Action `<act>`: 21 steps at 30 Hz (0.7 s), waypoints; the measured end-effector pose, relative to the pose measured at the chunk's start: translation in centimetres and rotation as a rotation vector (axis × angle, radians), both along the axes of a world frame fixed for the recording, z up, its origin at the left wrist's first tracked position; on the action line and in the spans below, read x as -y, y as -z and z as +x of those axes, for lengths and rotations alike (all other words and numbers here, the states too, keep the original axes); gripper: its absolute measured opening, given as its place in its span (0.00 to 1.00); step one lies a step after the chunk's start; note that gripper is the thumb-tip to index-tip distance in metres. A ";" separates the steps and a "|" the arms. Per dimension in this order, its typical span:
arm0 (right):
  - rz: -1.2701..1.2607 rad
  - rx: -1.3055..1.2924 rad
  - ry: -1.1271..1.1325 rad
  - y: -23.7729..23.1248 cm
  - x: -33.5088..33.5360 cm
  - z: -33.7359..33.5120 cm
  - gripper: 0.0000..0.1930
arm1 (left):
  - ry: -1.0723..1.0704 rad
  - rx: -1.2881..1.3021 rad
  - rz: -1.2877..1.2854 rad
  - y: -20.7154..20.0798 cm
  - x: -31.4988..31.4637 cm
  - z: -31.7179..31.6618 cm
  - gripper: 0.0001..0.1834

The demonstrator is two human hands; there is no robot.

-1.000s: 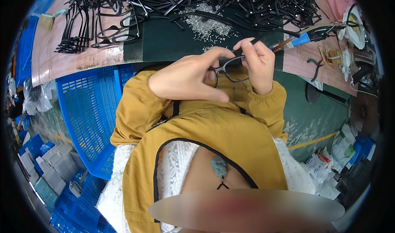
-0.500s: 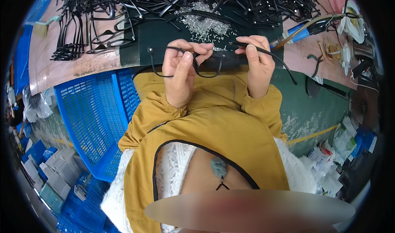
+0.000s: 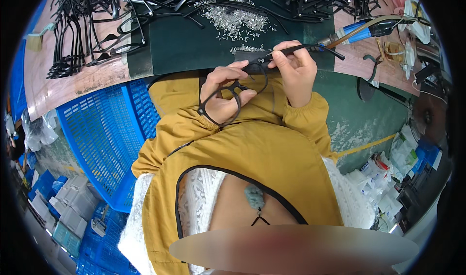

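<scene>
Evidently your left hand (image 3: 224, 91) gripped the glasses frame (image 3: 228, 97) steady so your right hand (image 3: 293, 71) could pinch its arm (image 3: 310, 48).

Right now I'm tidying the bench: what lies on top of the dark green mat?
On the dark green mat lie a scatter of small silvery metal pieces and black eyeglass arms. The hands hide its near edge.
</scene>
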State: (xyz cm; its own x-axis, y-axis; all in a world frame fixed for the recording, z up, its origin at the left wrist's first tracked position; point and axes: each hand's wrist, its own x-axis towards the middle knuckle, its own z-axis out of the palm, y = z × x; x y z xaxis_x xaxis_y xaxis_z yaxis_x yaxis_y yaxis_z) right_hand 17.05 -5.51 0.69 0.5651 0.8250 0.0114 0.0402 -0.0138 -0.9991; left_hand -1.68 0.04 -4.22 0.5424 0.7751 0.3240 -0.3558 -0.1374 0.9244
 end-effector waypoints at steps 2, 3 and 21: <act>0.003 0.017 0.001 0.1 0.0 0.0 0.05 | -0.060 -0.079 0.048 -0.2 0.0 0.2 0.26; 0.021 0.018 0.003 0.1 0.0 -0.1 0.05 | -0.071 -0.081 0.069 -0.2 -0.1 0.3 0.26; 0.114 0.032 0.044 0.5 -0.5 -0.4 0.05 | -0.163 0.003 0.241 0.1 -0.6 1.1 0.26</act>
State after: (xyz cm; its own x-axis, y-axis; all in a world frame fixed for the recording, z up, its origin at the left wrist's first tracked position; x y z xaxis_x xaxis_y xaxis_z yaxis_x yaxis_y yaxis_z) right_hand 16.66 -5.00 0.19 0.5987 0.7916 0.1221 0.0735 0.0975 -0.9925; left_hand -0.62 0.64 -4.28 0.4163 0.7525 0.5104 -0.3135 -0.4082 0.8574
